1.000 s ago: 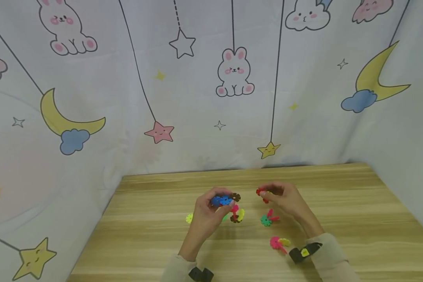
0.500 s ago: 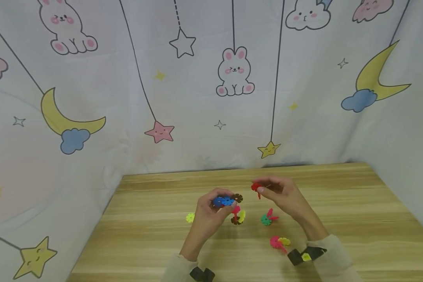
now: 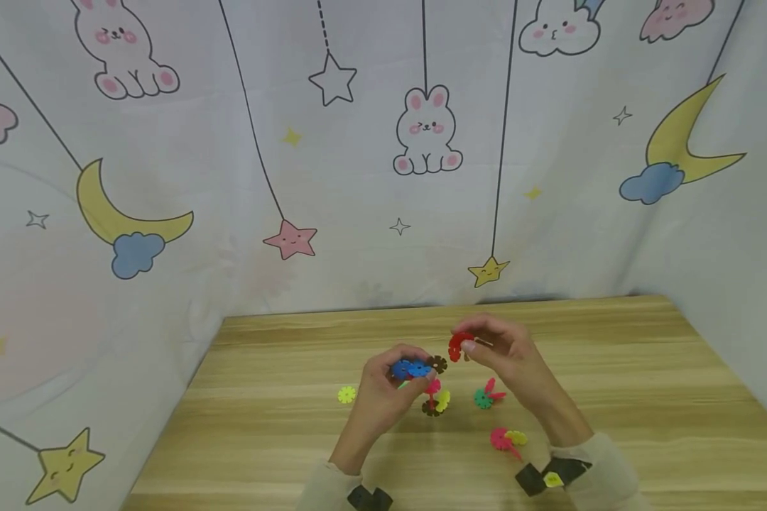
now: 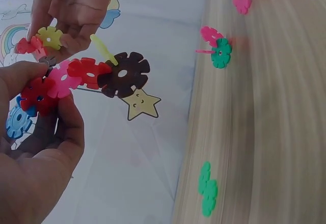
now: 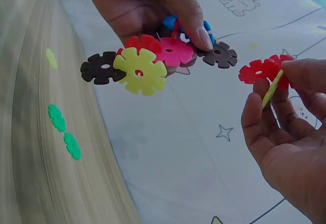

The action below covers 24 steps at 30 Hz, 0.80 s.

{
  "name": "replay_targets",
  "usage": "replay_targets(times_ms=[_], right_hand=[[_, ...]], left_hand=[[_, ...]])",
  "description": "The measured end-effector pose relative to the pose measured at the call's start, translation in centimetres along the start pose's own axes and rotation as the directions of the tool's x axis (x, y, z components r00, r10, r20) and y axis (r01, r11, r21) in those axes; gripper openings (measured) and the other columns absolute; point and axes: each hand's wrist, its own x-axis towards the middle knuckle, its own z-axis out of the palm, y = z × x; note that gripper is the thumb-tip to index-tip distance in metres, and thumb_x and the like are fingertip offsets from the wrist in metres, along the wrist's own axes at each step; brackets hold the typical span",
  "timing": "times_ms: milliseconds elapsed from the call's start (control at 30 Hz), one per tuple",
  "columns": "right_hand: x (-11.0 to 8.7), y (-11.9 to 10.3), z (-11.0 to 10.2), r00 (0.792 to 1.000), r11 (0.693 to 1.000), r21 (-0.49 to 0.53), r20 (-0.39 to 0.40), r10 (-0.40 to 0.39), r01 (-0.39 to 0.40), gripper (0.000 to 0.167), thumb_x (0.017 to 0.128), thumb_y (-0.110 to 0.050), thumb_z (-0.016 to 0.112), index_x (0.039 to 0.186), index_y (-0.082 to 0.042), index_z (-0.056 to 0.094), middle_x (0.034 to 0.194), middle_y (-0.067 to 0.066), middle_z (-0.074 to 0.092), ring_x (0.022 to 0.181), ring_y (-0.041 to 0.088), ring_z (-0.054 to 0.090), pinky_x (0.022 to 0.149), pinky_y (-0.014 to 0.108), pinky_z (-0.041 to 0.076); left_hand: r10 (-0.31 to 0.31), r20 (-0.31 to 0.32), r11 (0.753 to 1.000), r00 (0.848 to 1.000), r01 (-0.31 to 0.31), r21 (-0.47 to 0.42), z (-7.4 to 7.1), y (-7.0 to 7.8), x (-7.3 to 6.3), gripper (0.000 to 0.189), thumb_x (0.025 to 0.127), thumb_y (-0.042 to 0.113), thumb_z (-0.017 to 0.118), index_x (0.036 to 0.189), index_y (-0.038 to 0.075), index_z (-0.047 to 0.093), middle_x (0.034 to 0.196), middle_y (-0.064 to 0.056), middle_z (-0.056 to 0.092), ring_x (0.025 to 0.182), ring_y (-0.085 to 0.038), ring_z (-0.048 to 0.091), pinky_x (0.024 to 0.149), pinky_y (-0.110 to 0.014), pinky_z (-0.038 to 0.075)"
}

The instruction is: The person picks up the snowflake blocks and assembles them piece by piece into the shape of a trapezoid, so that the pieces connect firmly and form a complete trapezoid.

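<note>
In the head view my left hand (image 3: 383, 401) grips a cluster of interlocked flower-shaped plastic discs (image 3: 418, 368), held above the table. The right wrist view shows the cluster's blue, pink, red, yellow and dark brown discs; one brown disc (image 5: 222, 56) sticks out towards my right hand. My right hand (image 3: 518, 358) pinches a smaller joined piece between thumb and fingers. It has red discs (image 5: 254, 72) and a yellow disc (image 5: 272, 89) seen nearly edge-on. A small gap separates the two pieces in the right wrist view. My left fingers partly hide the blue discs.
On the wooden table (image 3: 262, 426) lie a loose yellow disc (image 3: 346, 394), a green-and-pink piece (image 3: 483, 399) and a pink-and-yellow piece (image 3: 501, 438). Two green discs (image 5: 57, 118) lie beyond the cluster. A printed curtain (image 3: 358, 177) hangs behind the table.
My right hand has moved left and slightly up, turning its red piece and bringing it nearer the cluster. The left hand has shifted slightly right and down with the cluster.
</note>
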Motion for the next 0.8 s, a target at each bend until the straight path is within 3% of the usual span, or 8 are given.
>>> replay_targets(times_ms=[200,500,800], right_hand=[[0.03,0.07,0.49,1.0,0.999,0.039,-0.001,-0.004,0.004,0.016,0.105,0.005,0.059,0.119,0.01,0.063,0.111,-0.007,0.069,0.096,0.013,0.066,0.086,0.025,0.061],[0.04,-0.02,0.64,0.998,0.998,0.027,-0.031,0.055,-0.054,0.017,0.106,0.001,0.061,0.121,0.008,0.062,0.111,-0.008,0.068,0.099,0.013,0.066,0.088,0.024,0.061],[0.03,-0.02,0.93,0.998,0.998,0.034,-0.038,0.05,-0.049,0.016,0.105,0.002,0.061,0.12,0.008,0.061,0.109,-0.006,0.068,0.099,0.014,0.067,0.088,0.025,0.061]], left_hand=[[-0.01,0.002,1.0,1.0,0.01,0.004,0.11,0.08,-0.02,0.019,0.095,0.004,0.078,0.114,0.005,0.074,0.118,-0.018,0.074,0.097,-0.009,0.069,0.09,-0.023,0.061],[0.001,0.001,1.0,1.0,-0.001,0.021,0.02,0.18,-0.04,0.019,0.095,0.003,0.078,0.114,0.005,0.074,0.119,-0.018,0.074,0.098,-0.009,0.069,0.091,-0.023,0.061],[0.029,-0.001,0.999,1.0,-0.028,0.022,0.15,0.2,-0.14,0.019,0.095,0.003,0.078,0.114,0.006,0.074,0.117,-0.019,0.074,0.097,-0.009,0.069,0.09,-0.023,0.061]])
